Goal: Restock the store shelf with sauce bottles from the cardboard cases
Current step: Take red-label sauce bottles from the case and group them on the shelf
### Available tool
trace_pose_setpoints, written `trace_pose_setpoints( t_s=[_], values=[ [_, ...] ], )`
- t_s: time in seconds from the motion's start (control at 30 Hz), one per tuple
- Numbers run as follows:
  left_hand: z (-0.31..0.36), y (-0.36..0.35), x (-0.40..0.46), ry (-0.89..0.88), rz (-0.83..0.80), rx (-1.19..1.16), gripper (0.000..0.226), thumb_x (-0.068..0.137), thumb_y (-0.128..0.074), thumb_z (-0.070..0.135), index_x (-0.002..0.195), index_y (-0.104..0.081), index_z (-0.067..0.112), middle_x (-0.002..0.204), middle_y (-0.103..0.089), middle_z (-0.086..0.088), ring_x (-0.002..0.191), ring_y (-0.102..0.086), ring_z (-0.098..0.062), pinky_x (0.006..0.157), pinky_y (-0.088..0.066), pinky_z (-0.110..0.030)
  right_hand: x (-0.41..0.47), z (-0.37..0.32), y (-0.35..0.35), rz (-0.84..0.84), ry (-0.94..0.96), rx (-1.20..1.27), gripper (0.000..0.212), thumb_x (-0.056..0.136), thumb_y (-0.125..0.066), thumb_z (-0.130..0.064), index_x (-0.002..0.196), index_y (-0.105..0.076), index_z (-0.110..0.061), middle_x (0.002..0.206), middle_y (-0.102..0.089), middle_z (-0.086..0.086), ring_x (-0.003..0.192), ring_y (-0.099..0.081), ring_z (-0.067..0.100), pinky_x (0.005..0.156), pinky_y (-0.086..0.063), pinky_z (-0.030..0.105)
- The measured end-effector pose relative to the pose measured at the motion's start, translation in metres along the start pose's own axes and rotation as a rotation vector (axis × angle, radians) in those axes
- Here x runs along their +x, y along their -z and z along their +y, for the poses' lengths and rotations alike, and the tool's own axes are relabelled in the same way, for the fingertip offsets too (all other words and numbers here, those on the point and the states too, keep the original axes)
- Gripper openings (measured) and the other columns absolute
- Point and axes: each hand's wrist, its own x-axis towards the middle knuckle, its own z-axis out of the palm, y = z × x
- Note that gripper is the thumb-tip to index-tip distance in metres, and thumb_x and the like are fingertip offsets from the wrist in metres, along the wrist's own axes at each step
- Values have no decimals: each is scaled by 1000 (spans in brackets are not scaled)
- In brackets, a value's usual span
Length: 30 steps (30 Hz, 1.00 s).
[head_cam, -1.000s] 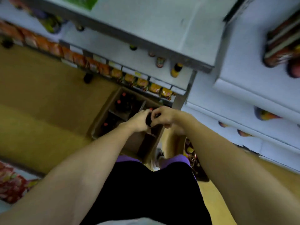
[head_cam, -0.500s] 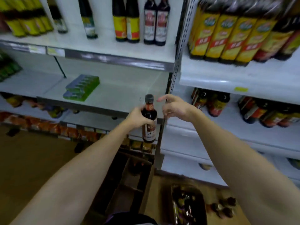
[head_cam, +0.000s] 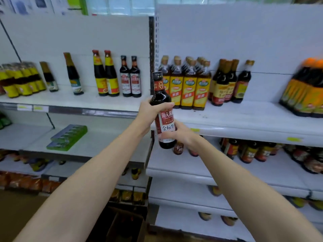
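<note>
Holding One Bottle Aloft Between Two Shelf Bays

Gripping the sauce bottle [head_cam: 163,110] with both hands, the person holds it in the air before the upright that divides the bays. The left hand [head_cam: 148,112] wraps the bottle's shoulder, its fingers curled round the dark glass with the thumb across the front; the right hand [head_cam: 181,135] cups the lower label, fingers [head_cam: 167,136] curled behind and under it. Beyond the fingertips and to their left stand two matching bottles [head_cam: 130,77] on the upper shelf [head_cam: 70,100], probably the target row.

Risks, as I judge them: the glass looks smooth, so it could slip as one hand lets go. Its base may catch the shelf lip on the way in. Neighbouring bottles stand close together, so a nudge could topple them. The cardboard case [head_cam: 125,224] lies below the hands.
</note>
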Motion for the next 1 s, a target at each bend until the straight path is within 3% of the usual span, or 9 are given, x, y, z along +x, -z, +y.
trace_pose_setpoints(
  t_s=[0.07,0.17,0.27,0.33,0.5,0.63,0.77,0.87,1.0],
  values=[
    [17,-22,7,-13,-43,-38,39,73,-87,14,109,-71,10,93,-76,-4,85,-74,-18,73,-57,-29,-7,-7,13,99,71,48,48,74,-89,-16,116,-65,-18,106,-75,4,99,-72,20,91,-57,37],
    [32,-50,20,19,-135,-102,39,74,-85,14,110,-70,8,90,-76,-4,84,-72,-20,72,-56,-31,-17,-16,29,299,115,37,40,72,-88,-13,106,-66,-15,93,-74,0,83,-72,9,74,-58,23],
    [36,-82,35,112,-242,-190,36,76,-84,20,106,-68,8,86,-75,-4,82,-71,-24,74,-57,-37,-28,-7,43,520,74,-12,60,60,-90,-31,112,-61,-21,98,-72,-1,88,-71,14,84,-61,40],
    [37,-110,41,188,-293,-248,50,73,-89,31,112,-68,8,91,-77,-6,87,-74,-27,75,-59,-38,-42,2,56,617,17,-55,65,60,-91,-33,114,-56,-22,101,-70,-1,91,-69,16,85,-60,45],
    [50,-175,41,265,-365,-351,22,78,-82,19,91,-68,9,73,-68,-7,61,-66,-23,64,-57,-34,-91,9,96,667,17,-129,61,67,-89,-40,116,-54,-25,106,-69,-2,96,-68,14,85,-59,40],
    [62,-221,39,251,-504,-440,27,74,-79,15,94,-63,6,77,-65,-11,65,-63,-28,70,-57,-41,-125,12,131,690,88,-4,58,73,-91,-27,121,-58,-18,108,-71,4,95,-70,15,85,-61,39],
    [70,-275,35,171,-681,-392,18,81,-75,17,91,-63,6,78,-65,-11,77,-66,-32,83,-57,-48,-145,24,175,763,96,-9,60,68,-91,-28,118,-60,-19,107,-72,6,98,-71,21,86,-62,42],
    [64,-333,30,91,-564,-323,24,81,-77,22,94,-64,5,79,-67,-11,75,-65,-29,79,-56,-47,-165,47,209,845,88,-24,57,67,-90,-31,115,-60,-22,103,-72,2,95,-71,18,84,-62,43],
    [44,-431,16,72,-460,-265,40,76,-83,49,82,-68,13,78,-72,-8,74,-69,-28,77,-58,-43,-207,93,271,888,35,-25,59,66,-89,-40,114,-59,-23,101,-72,-1,92,-72,14,84,-62,45]
  ],
)
